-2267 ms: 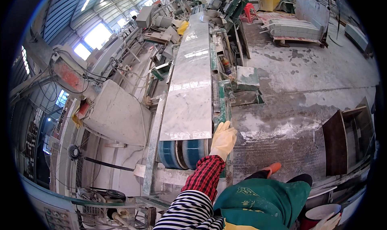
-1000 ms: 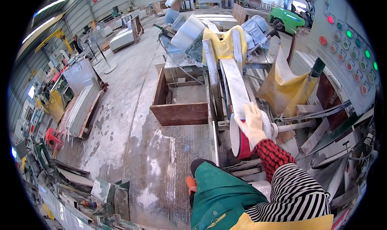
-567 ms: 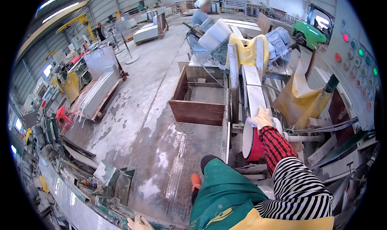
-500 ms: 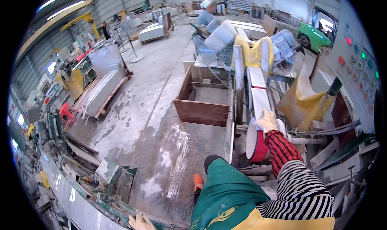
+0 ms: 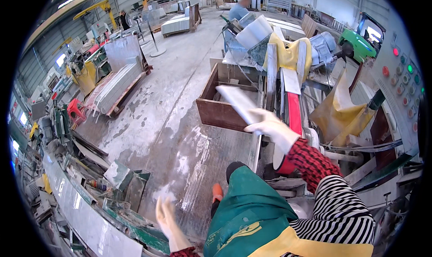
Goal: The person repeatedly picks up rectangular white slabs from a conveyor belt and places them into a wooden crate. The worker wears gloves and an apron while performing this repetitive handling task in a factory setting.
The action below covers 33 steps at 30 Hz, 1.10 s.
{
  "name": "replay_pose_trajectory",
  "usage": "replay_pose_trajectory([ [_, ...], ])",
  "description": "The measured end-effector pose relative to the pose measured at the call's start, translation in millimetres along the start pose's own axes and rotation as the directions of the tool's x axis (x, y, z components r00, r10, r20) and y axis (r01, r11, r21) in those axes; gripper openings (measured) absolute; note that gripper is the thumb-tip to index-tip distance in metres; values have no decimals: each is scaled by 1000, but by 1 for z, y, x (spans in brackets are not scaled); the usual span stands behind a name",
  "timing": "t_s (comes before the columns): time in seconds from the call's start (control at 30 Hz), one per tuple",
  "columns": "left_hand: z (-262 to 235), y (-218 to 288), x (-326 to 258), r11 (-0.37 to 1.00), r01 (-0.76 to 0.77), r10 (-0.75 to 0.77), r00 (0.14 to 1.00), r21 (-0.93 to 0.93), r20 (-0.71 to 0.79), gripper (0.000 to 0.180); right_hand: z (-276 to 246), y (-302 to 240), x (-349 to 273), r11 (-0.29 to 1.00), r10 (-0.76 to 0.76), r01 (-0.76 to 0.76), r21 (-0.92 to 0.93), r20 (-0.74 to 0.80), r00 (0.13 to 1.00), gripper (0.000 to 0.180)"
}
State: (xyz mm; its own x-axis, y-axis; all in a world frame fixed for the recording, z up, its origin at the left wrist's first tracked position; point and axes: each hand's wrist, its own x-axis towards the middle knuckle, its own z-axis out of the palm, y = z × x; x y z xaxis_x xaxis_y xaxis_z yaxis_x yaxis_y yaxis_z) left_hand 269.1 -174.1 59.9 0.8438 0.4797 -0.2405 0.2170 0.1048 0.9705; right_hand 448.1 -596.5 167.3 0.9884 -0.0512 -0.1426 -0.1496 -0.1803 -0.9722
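The person's right hand (image 5: pixel 270 127) grips the near end of a pale stone strip (image 5: pixel 237 105), thumb and fingers closed around it, and holds it in the air to the left of the red conveyor belt (image 5: pixel 294 110). The strip slants away, its far end overlapping the brown wooden box (image 5: pixel 227 114) in this view; whether it is above the box or nearer cannot be told. The left hand (image 5: pixel 168 217) is blurred, fingers apart and apparently holding nothing, near the polished stone slab (image 5: pixel 87 214) at lower left.

This piece looks midway through its handling: it is off the belt but not set down. A second strip (image 5: pixel 292 80) lies on the belt near the wooden post (image 5: pixel 272 72) and below the yellow cover (image 5: pixel 288 54), untouched.

Half a second ago the gripped strip lay flat on the belt under the right hand; it has since been lifted and swung left, baring the red surface. The left hand has come up from the lower edge of the view.
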Motion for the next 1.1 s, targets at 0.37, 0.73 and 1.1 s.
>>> replay_pose_trajectory([
  [0.37,-25,10,-45,631,-10,-74,995,-776,-73,46,263,-44,-70,70,-437,991,111,897,-70,74],
  [0.73,-181,-61,-175,668,-410,-308,608,-622,-732,40,173,30,25,386,-470,883,-266,767,436,52],
  [1.1,-214,-105,-153,663,-454,-312,555,-595,-771,43,-211,189,102,78,-291,-33,-996,-55,955,55],
])
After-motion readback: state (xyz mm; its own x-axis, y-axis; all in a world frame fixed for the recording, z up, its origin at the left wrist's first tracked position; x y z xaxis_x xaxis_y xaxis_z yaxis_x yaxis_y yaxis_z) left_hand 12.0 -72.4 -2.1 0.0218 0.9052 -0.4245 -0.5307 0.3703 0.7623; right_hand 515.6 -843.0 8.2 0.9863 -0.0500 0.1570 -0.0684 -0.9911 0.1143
